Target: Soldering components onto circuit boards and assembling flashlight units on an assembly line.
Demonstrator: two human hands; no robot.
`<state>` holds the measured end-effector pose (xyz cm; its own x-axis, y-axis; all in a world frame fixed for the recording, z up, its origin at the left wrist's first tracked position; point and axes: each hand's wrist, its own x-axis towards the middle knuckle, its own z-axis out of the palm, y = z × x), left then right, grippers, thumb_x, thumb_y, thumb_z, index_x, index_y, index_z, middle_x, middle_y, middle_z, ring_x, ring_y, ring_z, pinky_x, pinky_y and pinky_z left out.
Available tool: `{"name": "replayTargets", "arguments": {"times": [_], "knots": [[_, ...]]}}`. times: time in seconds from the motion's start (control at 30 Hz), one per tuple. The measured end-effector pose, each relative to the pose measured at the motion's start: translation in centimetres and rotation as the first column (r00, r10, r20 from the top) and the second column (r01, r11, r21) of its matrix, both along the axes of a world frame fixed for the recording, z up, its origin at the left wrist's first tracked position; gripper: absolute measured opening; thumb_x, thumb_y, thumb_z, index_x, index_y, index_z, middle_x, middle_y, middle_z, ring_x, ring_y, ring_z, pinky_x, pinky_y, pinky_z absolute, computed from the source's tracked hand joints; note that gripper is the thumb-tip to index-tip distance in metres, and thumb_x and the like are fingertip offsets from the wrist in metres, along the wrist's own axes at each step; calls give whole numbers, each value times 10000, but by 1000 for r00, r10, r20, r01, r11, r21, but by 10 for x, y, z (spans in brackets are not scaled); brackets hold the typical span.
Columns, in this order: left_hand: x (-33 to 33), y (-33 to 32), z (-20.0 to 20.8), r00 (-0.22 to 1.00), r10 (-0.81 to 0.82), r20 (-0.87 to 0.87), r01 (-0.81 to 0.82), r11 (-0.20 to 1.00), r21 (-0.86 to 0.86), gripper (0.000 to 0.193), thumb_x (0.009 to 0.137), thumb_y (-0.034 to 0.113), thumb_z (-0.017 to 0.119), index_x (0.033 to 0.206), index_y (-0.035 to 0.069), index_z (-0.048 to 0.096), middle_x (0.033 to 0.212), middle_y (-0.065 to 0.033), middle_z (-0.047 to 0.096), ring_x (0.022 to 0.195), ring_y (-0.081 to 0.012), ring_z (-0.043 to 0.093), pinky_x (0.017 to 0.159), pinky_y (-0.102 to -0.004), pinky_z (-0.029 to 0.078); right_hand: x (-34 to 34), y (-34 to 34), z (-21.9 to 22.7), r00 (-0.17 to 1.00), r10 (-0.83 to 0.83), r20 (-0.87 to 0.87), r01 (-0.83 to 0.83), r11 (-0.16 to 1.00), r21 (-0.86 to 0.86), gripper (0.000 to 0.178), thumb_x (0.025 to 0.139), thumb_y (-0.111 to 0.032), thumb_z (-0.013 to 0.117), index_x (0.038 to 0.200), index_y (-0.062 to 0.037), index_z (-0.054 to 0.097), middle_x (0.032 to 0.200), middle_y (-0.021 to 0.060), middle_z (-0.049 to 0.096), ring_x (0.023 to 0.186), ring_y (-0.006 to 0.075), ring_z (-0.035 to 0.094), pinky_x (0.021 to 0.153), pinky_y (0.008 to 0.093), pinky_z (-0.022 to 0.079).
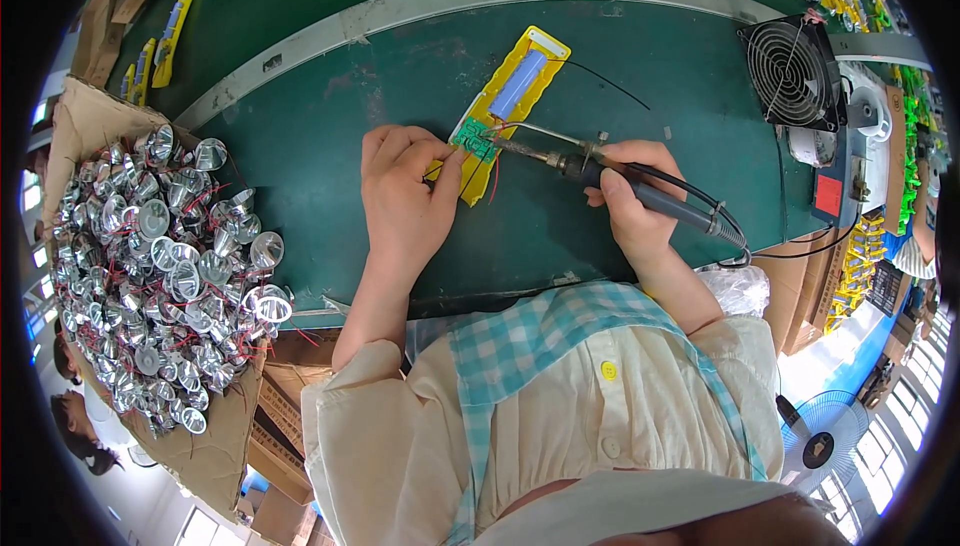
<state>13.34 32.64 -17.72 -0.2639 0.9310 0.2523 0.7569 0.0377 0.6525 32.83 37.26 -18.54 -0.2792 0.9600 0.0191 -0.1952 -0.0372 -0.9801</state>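
Note:
A long yellow plastic housing (527, 46) lies aslant on the green bench top. Set into it are a blue-purple cylindrical battery (519, 84) and, lower down, a small green circuit board (478, 139). My left hand (405, 171) grips the housing's lower left edge, thumb and fingers at the board. In my right hand (640, 191) is a soldering iron (580, 168) with a thin metal feed tube alongside; its tip meets the board. A black wire (610, 81) trails from the battery end, and a red wire (494, 182) hangs beside the board.
At left, a cardboard box (215, 451) is heaped with silvery reflector cups (183, 279) with red wires. A black fan (790, 71) stands at the back right. Behind a metal rail (400, 11) lie more yellow housings (172, 38). The iron's cable (740, 231) runs off to the right.

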Motion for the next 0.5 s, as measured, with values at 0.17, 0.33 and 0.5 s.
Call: {"name": "replayTargets", "arguments": {"times": [0.17,0.33,0.5], "knots": [[0,0,-1,1000,13,8,-13,1000,23,46,614,17,594,599,17,550,678,-62,522,752,-243,451,631,-313,379,4,1,-2,1000,-4,-27,4,1000,-2,179,676,4,549,848,-8,499,720,66,532,555,90,526,508,198,454],[5,1,16,996,-25,89,19,998,67,348,588,157,662,852,-2,500,809,-106,502,764,-258,455,646,-316,387,14,8,0,998,-17,-58,16,1000,-18,170,683,-16,549,845,-5,498,704,74,530,544,91,525,485,188,450],[6,14,15,870,-225,-438,129,962,-239,443,580,285,651,882,11,479,821,-131,492,780,-283,469,610,-361,411,28,23,6,977,-92,-191,102,994,45,140,703,-17,517,838,3,484,678,80,524,497,93,503,456,184,440]]}}
